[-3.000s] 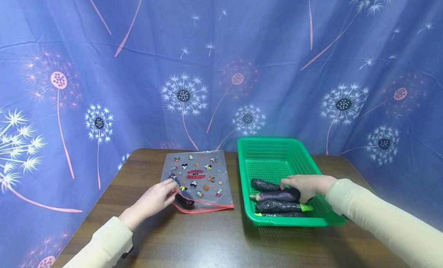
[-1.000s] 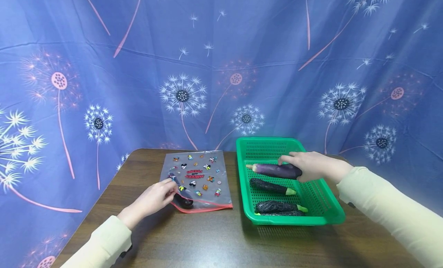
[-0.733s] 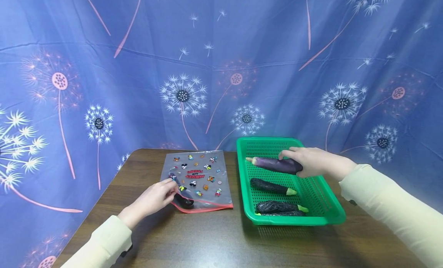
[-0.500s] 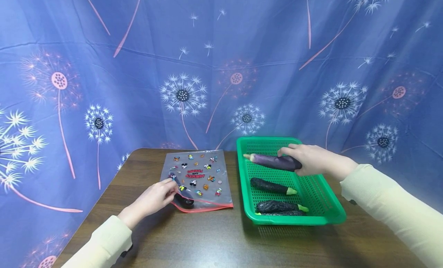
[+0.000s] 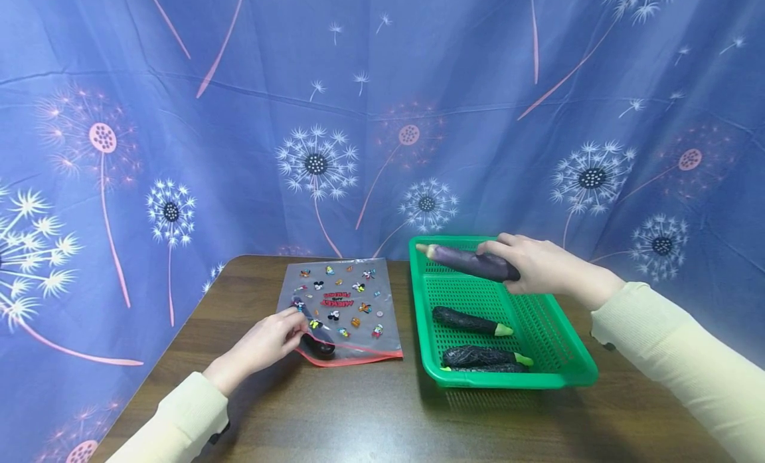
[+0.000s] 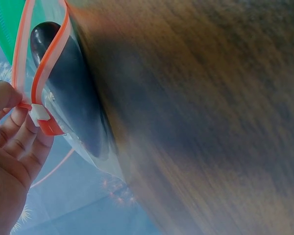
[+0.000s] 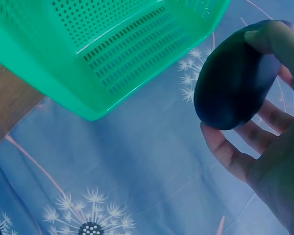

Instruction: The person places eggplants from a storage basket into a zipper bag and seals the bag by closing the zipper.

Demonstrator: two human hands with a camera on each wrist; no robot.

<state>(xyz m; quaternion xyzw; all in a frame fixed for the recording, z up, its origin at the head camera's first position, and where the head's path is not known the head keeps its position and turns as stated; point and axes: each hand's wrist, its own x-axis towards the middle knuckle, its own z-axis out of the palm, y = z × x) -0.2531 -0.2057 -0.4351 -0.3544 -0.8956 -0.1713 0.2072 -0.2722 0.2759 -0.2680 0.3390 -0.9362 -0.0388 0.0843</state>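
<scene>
Screened-off indoor spot, room type unclear: dandelion-print cloth (image 5: 370, 71) 9 through 12 to 3 o'clock, wood-grain table (image 5: 352, 416) at 6.

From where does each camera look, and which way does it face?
Head: on the head, facing forward and down at the bag and basket; left hand, right hand and sleeves show.
Left wrist: on that wrist, facing the bag's open mouth; left hand shows.
Right wrist: on that wrist, facing the held eggplant, basket alongside; right hand shows.
Shared: the head and right wrist views both show basket and held eggplant.
</scene>
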